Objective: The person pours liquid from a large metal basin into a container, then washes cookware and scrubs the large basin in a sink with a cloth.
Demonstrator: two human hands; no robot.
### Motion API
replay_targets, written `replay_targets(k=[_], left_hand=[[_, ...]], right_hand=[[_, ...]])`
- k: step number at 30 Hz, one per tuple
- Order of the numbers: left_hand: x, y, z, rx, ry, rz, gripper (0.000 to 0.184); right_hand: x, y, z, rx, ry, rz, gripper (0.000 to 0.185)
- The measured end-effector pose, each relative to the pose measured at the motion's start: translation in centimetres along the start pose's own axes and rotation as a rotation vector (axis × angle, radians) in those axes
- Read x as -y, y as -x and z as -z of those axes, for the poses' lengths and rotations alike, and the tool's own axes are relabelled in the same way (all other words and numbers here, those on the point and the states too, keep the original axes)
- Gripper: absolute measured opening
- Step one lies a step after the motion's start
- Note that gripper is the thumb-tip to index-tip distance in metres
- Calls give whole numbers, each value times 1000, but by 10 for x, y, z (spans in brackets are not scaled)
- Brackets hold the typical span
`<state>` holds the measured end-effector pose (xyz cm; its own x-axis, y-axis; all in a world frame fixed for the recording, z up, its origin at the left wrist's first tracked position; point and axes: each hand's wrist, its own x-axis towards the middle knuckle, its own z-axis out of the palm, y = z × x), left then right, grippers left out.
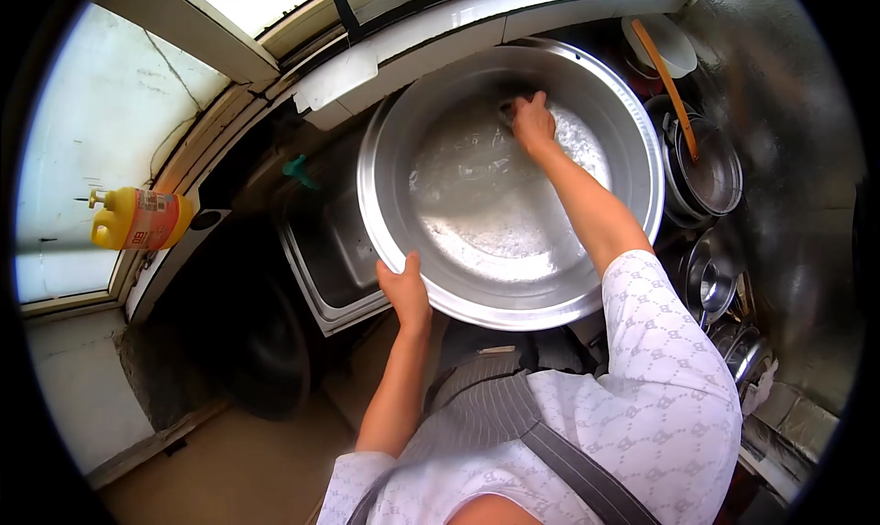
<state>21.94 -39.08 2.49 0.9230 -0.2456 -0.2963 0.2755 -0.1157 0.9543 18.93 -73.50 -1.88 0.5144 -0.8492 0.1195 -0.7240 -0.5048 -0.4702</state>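
Note:
A large round metal basin (522,316) stands tilted over the sink area, with shallow water or wet suds on its bottom. My left hand (405,291) grips the near left part of its rim, with the thumb up and the fingers partly hidden behind the edge. Inside the basin, my right hand (533,123) is closed and presses near the far wall. A small greyish thing shows at its fingertips, too unclear to name.
A metal sink (341,259) lies left of the basin. On the window ledge is a yellow pump bottle (142,219). To the right stand several stacked pans (715,172), a white bowl (667,44) and a wooden-handled utensil (662,71). A dark wok (266,351) leans at lower left.

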Motion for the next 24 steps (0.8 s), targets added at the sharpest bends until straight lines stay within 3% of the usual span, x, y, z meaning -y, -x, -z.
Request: replay_targets(k=[2, 7, 9, 10, 12, 13, 17, 19, 21, 23, 24], left_hand=[[3, 7, -2, -16, -16, 18, 26], [-2, 34, -5, -42, -13, 61, 29], [-3, 37, 0, 38, 13, 75, 30], [-7, 35, 3, 53, -8, 97, 34], [3, 3, 15, 65, -75, 77, 35], [6, -14, 23, 82, -148, 63, 36], [-19, -86, 13, 229, -248, -20, 34], [-27, -94, 8, 269, -290, -16, 33], [-26, -97, 8, 282, -258, -66, 34], [-23, -98, 9, 265, -253, -70, 34], [-23, -99, 6, 248, -243, -88, 35]], right_hand=[[-2, 11, -32, 58, 251, 90, 25], [16, -10, -80, 112, 326, 159, 29], [25, -26, -92, 305, -67, -29, 27], [38, -24, -85, 305, -70, -24, 27], [66, -15, -75, 183, -440, 33, 25], [77, -9, -81, 196, -437, 31, 25], [126, 5, -104, 21, -445, 309, 30], [150, 30, -91, 102, -554, 393, 30], [158, 68, -64, 378, -444, 625, 25], [153, 108, -56, 455, -452, 816, 20], [147, 118, -50, 457, -449, 813, 20]])
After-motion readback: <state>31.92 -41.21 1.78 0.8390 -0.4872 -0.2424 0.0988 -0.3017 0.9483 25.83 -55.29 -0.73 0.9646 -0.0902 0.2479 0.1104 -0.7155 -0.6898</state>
